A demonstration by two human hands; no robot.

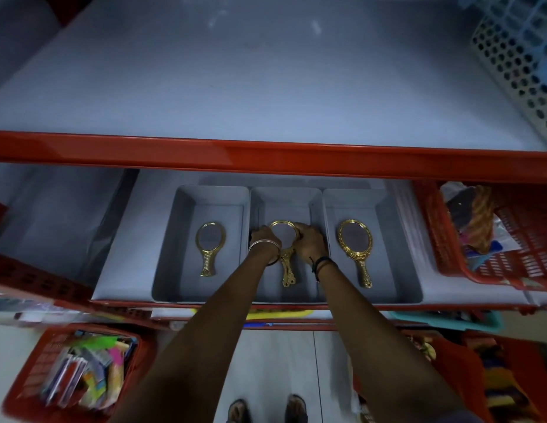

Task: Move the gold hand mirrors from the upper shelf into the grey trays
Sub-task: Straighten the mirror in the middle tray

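Observation:
Three grey trays stand side by side on the lower shelf. The left tray [174, 239] holds one gold hand mirror [208, 245], lying flat with its handle toward me. The right tray [397, 239] holds another gold mirror [355, 248]. In the middle tray [284, 199] a third gold mirror [286, 264] lies between my hands. My left hand [264, 238] grips the left side of its round frame, and my right hand [309, 242] grips the right side. The upper shelf [266, 87] shows bare grey surface.
A red rail [266, 154] edges the upper shelf. A perforated white basket [516, 65] sits at the upper right. Red baskets with packets stand at the right [510, 239] and lower left [74, 367]. My feet show on the floor below.

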